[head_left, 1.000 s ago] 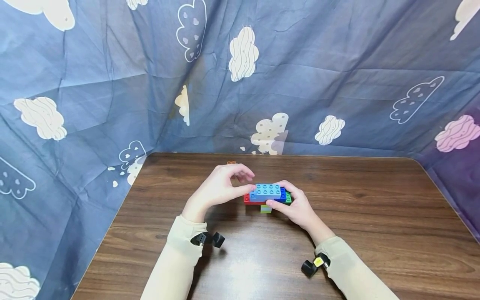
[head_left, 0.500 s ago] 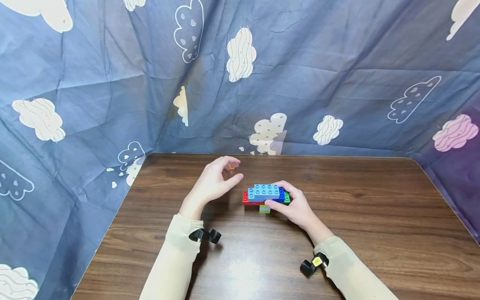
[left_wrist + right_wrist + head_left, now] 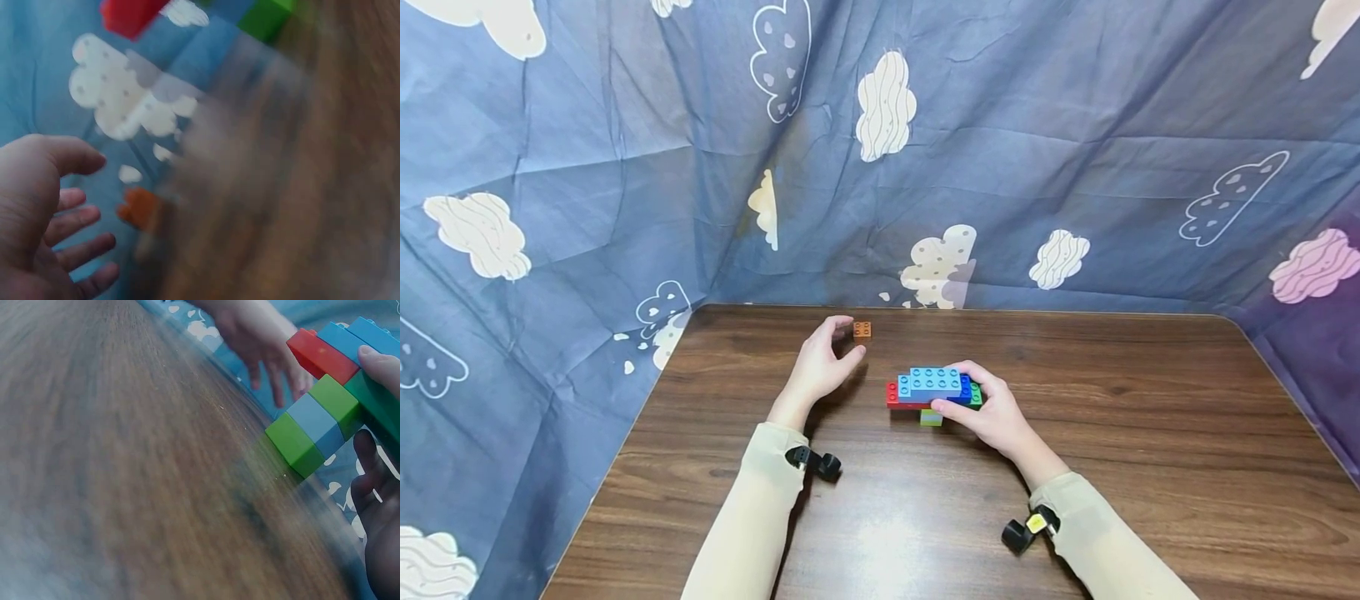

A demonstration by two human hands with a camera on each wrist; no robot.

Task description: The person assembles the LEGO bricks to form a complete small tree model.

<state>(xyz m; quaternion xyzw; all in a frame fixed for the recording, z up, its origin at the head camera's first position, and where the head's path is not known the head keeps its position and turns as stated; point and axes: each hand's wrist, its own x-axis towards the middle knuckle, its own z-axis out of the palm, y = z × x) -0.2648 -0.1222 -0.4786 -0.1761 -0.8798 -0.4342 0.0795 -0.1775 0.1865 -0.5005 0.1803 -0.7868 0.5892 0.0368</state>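
A stack of toy building bricks (image 3: 934, 380) stands in the middle of the table. Its narrow green and light blue column (image 3: 315, 425) carries a wider layer of red and green, with blue bricks on top. My right hand (image 3: 992, 410) grips the stack's right side, thumb in front and fingers behind. Toward the back edge sits a small orange brick (image 3: 862, 330). Beside it, on its left, my left hand (image 3: 820, 360) reaches out with thumb and fingers spread and nothing between them. In the left wrist view the orange brick (image 3: 140, 207) is blurred, just beyond the fingers.
The brown wooden table (image 3: 1120, 400) ends at a blue cloud-patterned cloth (image 3: 820, 208) hanging behind and at the left. Black wrist cameras are strapped over both cream sleeves (image 3: 752, 500).
My left hand has left the stack's left end and moved left and back to the orange brick, which now shows fully. The right hand and the stack stay put.
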